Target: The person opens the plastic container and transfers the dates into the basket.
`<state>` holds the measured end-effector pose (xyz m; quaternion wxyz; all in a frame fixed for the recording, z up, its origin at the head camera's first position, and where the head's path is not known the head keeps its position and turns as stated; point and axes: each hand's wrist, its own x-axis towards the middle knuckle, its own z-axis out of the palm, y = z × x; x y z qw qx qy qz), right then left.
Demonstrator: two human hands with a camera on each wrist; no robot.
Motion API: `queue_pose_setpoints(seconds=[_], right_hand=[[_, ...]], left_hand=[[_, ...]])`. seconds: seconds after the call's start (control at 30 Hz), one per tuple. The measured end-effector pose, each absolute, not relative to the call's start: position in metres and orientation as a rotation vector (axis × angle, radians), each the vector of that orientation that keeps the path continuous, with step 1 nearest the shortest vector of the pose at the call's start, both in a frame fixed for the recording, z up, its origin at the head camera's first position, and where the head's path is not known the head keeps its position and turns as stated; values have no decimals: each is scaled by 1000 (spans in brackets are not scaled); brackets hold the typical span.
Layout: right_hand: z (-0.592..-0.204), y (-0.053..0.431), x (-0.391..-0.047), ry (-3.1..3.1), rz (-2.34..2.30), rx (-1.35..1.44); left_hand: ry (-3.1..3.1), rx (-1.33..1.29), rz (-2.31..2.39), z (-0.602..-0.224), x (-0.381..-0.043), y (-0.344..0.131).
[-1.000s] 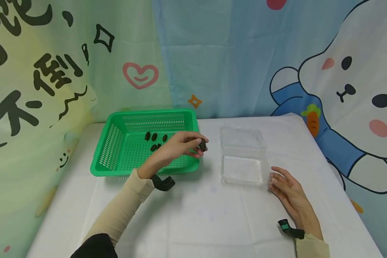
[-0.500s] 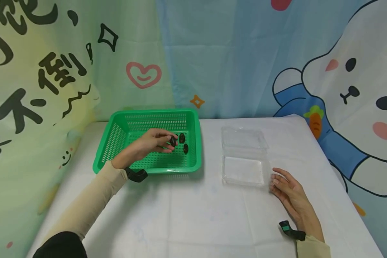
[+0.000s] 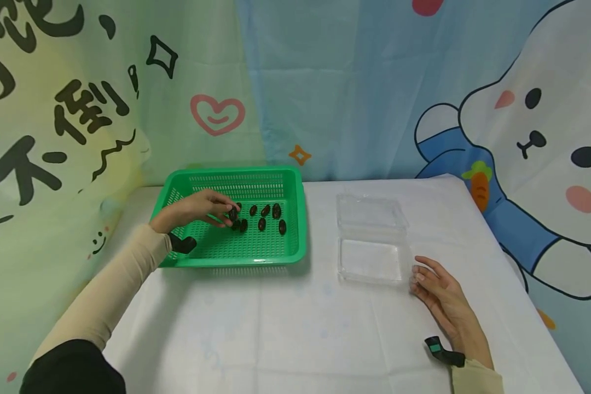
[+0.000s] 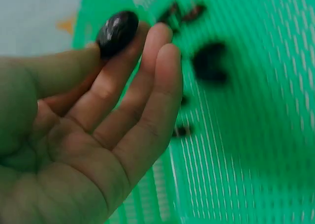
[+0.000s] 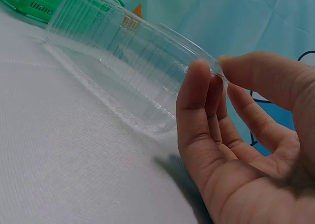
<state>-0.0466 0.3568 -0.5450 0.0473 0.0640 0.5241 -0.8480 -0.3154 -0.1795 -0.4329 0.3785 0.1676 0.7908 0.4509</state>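
My left hand (image 3: 204, 208) is over the left half of the green basket (image 3: 256, 261). In the left wrist view its thumb and forefinger pinch a dark, glossy, oval date-like fruit (image 4: 117, 33), while the other fingers extend loosely. Several similar dark fruits (image 3: 282, 227) lie in the basket, mostly to the right of this hand. My right hand (image 3: 445, 298) is at the right side of a clear plastic clamshell box (image 3: 371, 259). In the right wrist view, thumb and fingers pinch the rim of the box (image 5: 123, 66). The box's lid (image 3: 371, 210) lies folded back, away from me.
A white cloth (image 3: 295, 328) covers the table. The basket stands at the back left and the box to its right, with a strip of cloth between them. Behind the table hangs a printed curtain (image 3: 305, 93).
My left hand has moved left from beyond the basket's right side to over its left half, carrying the dark fruit. More fruits in the basket now show. The right hand and the box have stayed put.
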Motion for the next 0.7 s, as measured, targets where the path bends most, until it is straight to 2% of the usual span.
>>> queue_pose_setpoints(seconds=[0.3, 0.7], right_hand=[[-543, 356, -46, 1611, -2580, 228], [-545, 357, -47, 1612, -2565, 250]], left_hand=[[2147, 307, 987, -449, -328, -202], [2204, 191, 944, -464, -330, -201]])
